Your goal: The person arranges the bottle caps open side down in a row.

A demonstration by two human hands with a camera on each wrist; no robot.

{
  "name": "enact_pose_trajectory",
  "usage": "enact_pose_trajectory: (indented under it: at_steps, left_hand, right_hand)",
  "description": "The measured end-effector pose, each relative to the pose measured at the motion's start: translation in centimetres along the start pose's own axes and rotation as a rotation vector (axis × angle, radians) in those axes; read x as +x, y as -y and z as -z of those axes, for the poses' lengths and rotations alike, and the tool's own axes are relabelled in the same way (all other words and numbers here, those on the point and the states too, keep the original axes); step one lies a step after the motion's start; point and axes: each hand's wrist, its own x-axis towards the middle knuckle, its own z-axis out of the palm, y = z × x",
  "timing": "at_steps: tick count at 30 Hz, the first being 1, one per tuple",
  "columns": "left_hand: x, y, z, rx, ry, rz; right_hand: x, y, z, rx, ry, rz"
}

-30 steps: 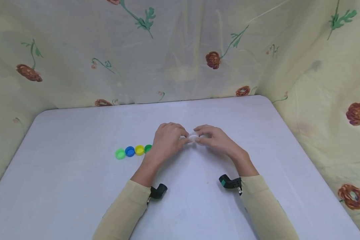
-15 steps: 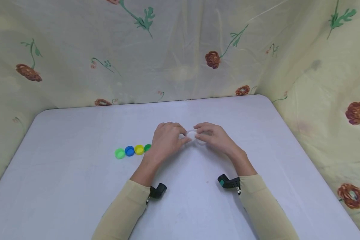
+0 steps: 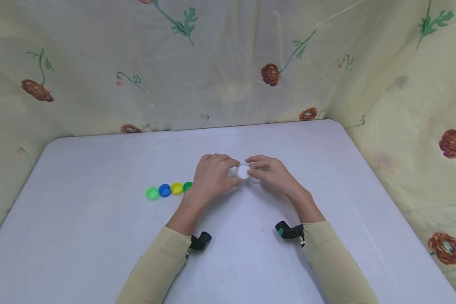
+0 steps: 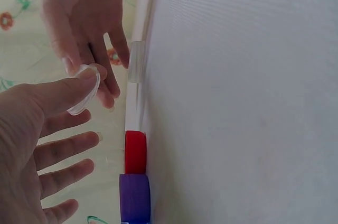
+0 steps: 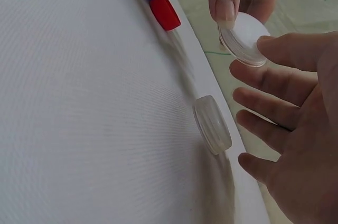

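Note:
Between my hands in the head view is a round cap (image 3: 243, 172) with a white face and a clear ribbed rim. My left hand (image 3: 213, 175) pinches its edge, the thumb lying across it in the left wrist view. From the other side my right hand (image 3: 273, 175) pinches it, with the thumb and index finger at the rim and the other fingers spread. Below the right hand, a clear cap (image 5: 212, 124) stands on the white table in the right wrist view.
Left of my left hand, a row holds a light green cap (image 3: 152, 193), a blue cap (image 3: 165, 190), a yellow cap (image 3: 177, 188) and a green cap (image 3: 188, 186). Wrist views show a red cap (image 4: 135, 152) and a purple cap (image 4: 135, 197). Flowered cloth (image 3: 228, 63) hangs behind the table (image 3: 99, 253).
The held cap has turned, so its white face shows more fully to the head camera. My left thumb and index finger have spread wider around it. The row of caps has stayed put.

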Motion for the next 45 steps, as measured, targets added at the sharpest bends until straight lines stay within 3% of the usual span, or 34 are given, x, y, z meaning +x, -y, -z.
enact_pose_trajectory:
  at_steps: [30,45]
  left_hand:
    - [-0.14,-0.14,-0.03,0.036,-0.019,-0.026]
    - [-0.17,0.52,-0.01,0.014,-0.005,-0.011]
  right_hand:
    - [-0.17,0.42,0.03,0.012,0.037,-0.071]
    - [-0.34,0.66,0.1,0.02,0.04,-0.055]
